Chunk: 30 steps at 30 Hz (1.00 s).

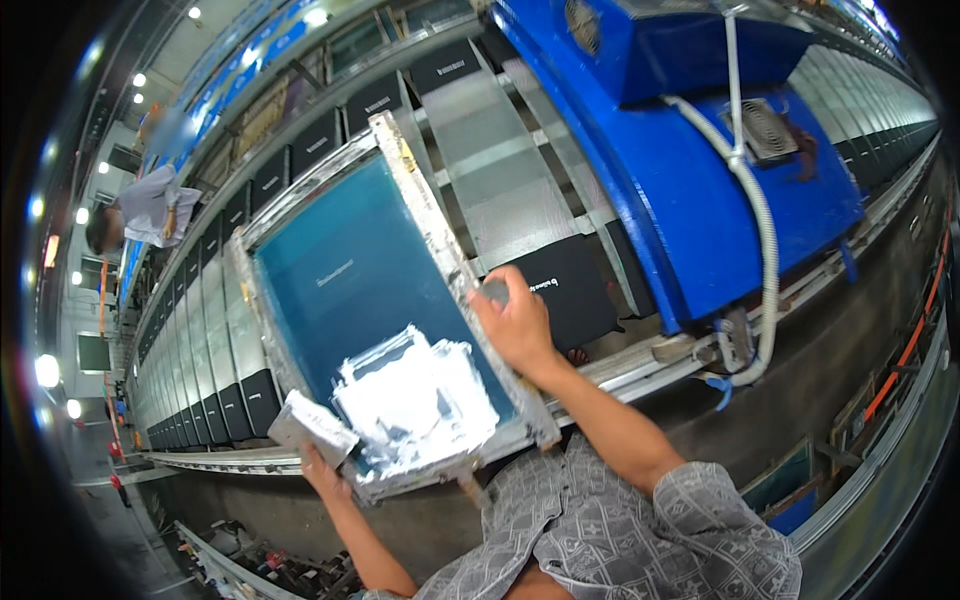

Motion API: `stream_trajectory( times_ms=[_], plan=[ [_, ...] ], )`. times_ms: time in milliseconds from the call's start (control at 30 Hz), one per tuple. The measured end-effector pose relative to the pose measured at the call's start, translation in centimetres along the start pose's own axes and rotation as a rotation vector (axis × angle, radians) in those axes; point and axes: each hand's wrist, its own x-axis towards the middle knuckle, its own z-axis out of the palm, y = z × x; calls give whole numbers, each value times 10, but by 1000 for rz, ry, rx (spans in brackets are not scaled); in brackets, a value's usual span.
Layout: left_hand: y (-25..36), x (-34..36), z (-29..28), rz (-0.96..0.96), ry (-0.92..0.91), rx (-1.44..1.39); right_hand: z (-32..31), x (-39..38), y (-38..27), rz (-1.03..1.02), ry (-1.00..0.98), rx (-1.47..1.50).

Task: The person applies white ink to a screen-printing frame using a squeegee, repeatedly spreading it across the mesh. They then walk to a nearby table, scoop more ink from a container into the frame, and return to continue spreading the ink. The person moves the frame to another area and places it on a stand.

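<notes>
A screen-printing frame (410, 190) with worn, ink-smeared edges tilts in front of me. Its teal mesh (335, 265) carries a small pale printed mark, and thick white ink (425, 405) is spread over the near part. My left hand (325, 472) is closed on a squeegee (312, 425) coated with white ink, at the frame's near left corner. On the opposite side my right hand (515, 325) is closed around the frame's long right edge. Just past that hand, a black fabric piece (560, 290) with a small white print lies on a board.
Long rows of metal boards (495, 145) with black fabric ends run left and right. A blue machine (690, 210) with a grey corrugated hose (765, 235) stands at the right. A metal rail (620, 370) crosses before me. Another person (155, 205) stands at far left.
</notes>
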Motion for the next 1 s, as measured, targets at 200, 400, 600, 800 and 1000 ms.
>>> stream_trajectory(
  times_ms=[200,400,600,800,1000],
  plan=[
    [33,-14,-1,-148,55,231,-3,5,39,80,-195,287],
    [35,-7,-14,-261,126,283,7,17,59,76,-324,333],
    [46,0,13,-257,166,346,10,19,60,77,-334,345],
    [46,-4,27,-235,154,307,10,16,59,72,-405,341],
    [52,-3,12,-205,58,343,12,13,65,26,-381,367]
  ],
)
